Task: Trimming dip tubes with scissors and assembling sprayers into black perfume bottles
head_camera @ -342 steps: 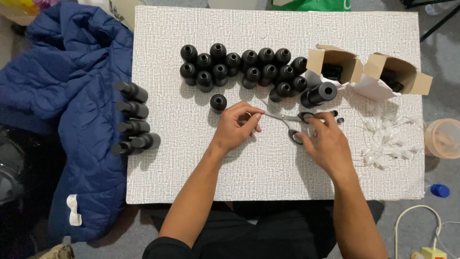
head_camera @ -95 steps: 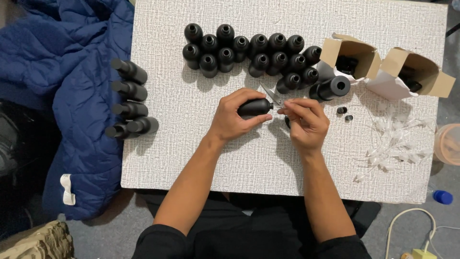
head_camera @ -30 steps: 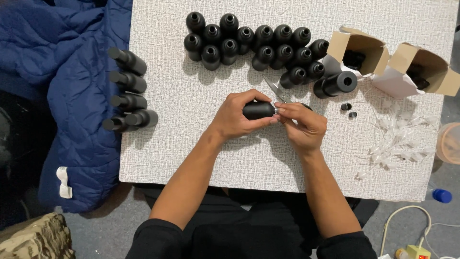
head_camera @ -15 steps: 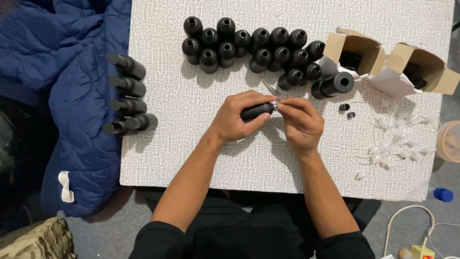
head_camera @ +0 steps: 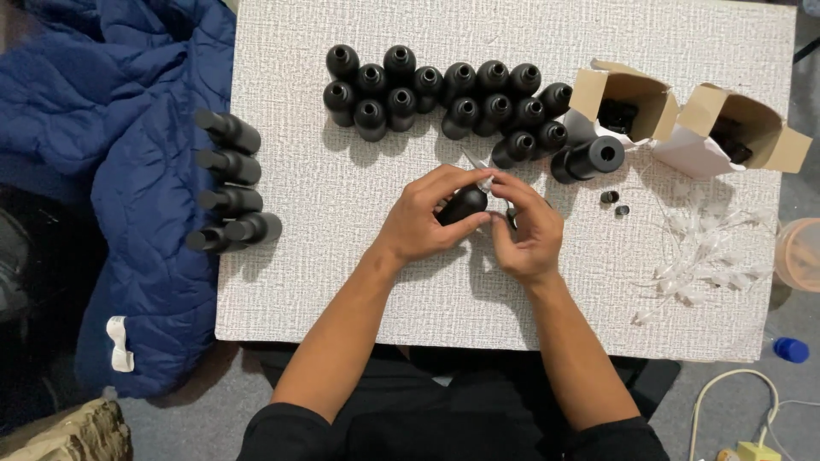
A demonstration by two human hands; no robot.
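Note:
A small black bottle (head_camera: 464, 205) lies on its side in my left hand (head_camera: 424, 218), above the middle of the white table (head_camera: 342, 256). My right hand (head_camera: 525, 229) pinches a small part at the bottle's neck, where a bit of clear plastic shows. What sits between those fingers is mostly hidden. Both hands touch over the bottle. Several upright black bottles (head_camera: 444, 94) stand in a cluster just beyond the hands.
Several capped black bottles (head_camera: 229, 183) lie on a blue quilted jacket (head_camera: 111, 171) at the left. Two open cardboard boxes (head_camera: 628, 107) (head_camera: 743, 132) sit at the far right. Two small black caps (head_camera: 615, 203) and a heap of clear plastic bits (head_camera: 700, 252) lie to the right.
Eleven seconds ago my hands handled a thin tube on the table; since then my left hand took up a black bottle. Over the last second the hands stay closed together at its neck.

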